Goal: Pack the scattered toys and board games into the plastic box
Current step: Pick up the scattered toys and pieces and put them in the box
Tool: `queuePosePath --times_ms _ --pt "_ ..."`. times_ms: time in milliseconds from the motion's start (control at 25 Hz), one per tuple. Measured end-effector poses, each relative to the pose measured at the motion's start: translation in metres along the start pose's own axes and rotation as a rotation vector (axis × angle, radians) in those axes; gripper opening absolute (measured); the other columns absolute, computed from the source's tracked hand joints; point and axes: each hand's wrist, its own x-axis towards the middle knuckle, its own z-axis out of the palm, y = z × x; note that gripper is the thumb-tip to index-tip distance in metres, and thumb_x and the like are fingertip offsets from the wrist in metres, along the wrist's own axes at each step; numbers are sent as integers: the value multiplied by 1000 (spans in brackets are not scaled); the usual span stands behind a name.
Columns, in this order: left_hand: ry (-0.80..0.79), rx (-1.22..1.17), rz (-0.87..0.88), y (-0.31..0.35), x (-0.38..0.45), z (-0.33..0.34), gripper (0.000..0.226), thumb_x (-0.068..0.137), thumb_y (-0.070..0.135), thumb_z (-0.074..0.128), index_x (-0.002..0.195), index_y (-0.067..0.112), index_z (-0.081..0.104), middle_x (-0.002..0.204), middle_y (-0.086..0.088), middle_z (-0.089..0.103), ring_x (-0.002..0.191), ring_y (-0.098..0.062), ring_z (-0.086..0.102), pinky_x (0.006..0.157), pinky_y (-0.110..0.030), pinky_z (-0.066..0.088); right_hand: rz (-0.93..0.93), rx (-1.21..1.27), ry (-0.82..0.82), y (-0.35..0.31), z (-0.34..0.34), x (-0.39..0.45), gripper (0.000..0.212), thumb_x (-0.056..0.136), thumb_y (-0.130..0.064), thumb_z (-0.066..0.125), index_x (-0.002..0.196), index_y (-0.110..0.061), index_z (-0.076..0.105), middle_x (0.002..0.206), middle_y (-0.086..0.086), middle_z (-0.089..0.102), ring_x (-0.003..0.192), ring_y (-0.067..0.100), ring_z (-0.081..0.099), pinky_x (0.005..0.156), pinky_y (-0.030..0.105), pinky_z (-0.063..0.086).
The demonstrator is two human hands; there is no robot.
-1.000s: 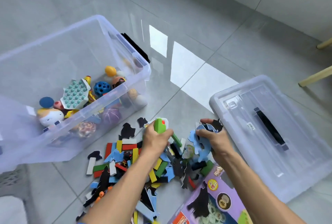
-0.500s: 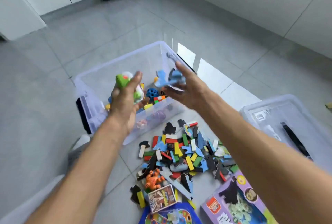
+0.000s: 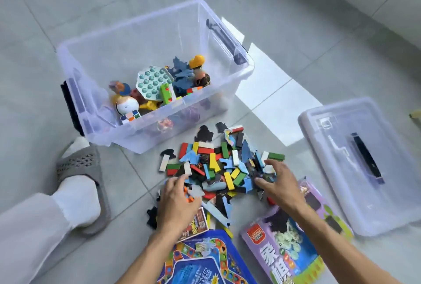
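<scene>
A clear plastic box (image 3: pixel 237 73) stands on the tiled floor and holds several toys, among them a teal bubble board (image 3: pixel 153 83), a green toy (image 3: pixel 165 94) and blue flat pieces (image 3: pixel 182 74). In front of it lies a pile of coloured blocks and flat puzzle pieces (image 3: pixel 218 167). My left hand (image 3: pixel 176 201) rests on the pile's near left edge, fingers spread over an orange piece. My right hand (image 3: pixel 279 184) is spread over the pile's right side. Neither hand visibly holds anything.
The box's clear lid (image 3: pixel 360 165) with a black handle lies to the right. A purple game box (image 3: pixel 293 245) and a blue board game (image 3: pixel 205 263) lie near me, with a small card box (image 3: pixel 197 224) between. My foot in a grey slipper (image 3: pixel 84 181) is at left.
Both hands were over the box with a green toy and blue pieces; those now lie in the box, and both hands have come back down to the pile on the floor.
</scene>
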Motion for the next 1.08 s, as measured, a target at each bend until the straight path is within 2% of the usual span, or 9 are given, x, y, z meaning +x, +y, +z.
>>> queuePosePath --times_ms 160,240,320,480,600,760,840,1000,1080 --pt "-244 354 168 40 45 24 122 66 57 76 148 47 -13 160 -2 -22 147 -36 -10 109 -64 22 -62 -259 -186 0 19 30 125 59 -61 81 151 -47 -2 163 -3 -5 146 39 11 103 59 39" --pt "-338 512 212 62 66 36 125 65 53 79 147 47 -15 157 -5 -29 145 -43 -15 106 -69 25 -135 -300 -178 -14 34 37 123 58 -58 81 150 -45 0 162 -2 0 143 40 12 100 57 44" --pt "-291 584 252 70 75 48 113 66 45 79 149 43 3 157 -12 -10 142 -45 3 103 -62 34 -208 -235 -137 -21 47 38 101 60 -49 78 144 -42 21 154 6 17 135 36 25 95 49 48" --pt "-120 290 286 63 77 57 62 71 26 73 125 34 43 123 -1 34 112 -25 38 85 -34 48 -190 108 -71 -23 55 29 52 62 -35 73 107 -37 48 109 -3 43 93 17 55 71 30 52" --pt "-133 -69 130 67 78 49 23 75 20 66 94 31 59 104 5 52 95 -19 54 79 -31 50 -60 475 -5 -25 50 29 23 70 -10 71 83 -25 60 95 -1 58 76 15 63 65 29 55" --pt "-191 -692 -217 71 54 18 21 78 8 56 76 25 66 73 -10 67 55 -22 59 47 -25 45 176 905 -127 -29 33 19 21 80 12 58 75 -7 61 73 14 61 55 22 63 56 36 59" --pt "-208 -843 -278 75 31 -6 12 77 11 58 83 17 67 78 -19 71 54 -24 59 49 -25 40 208 1040 -194 -35 18 4 25 80 17 52 74 -5 60 67 14 57 50 22 56 54 35 57" --pt "-112 -1048 -95 99 -15 -87 26 69 18 65 89 1 63 78 -18 70 68 -26 64 52 -30 45 60 1266 -337 -97 -40 -23 27 83 20 48 78 -6 56 70 15 61 52 22 56 52 31 56" --pt "19 -1112 -6 114 -13 -149 9 73 11 64 81 8 63 71 -10 68 70 -22 67 49 -28 49 -59 1309 -361 -163 -84 -28 24 84 17 49 83 -5 57 76 19 65 54 22 60 54 30 57"
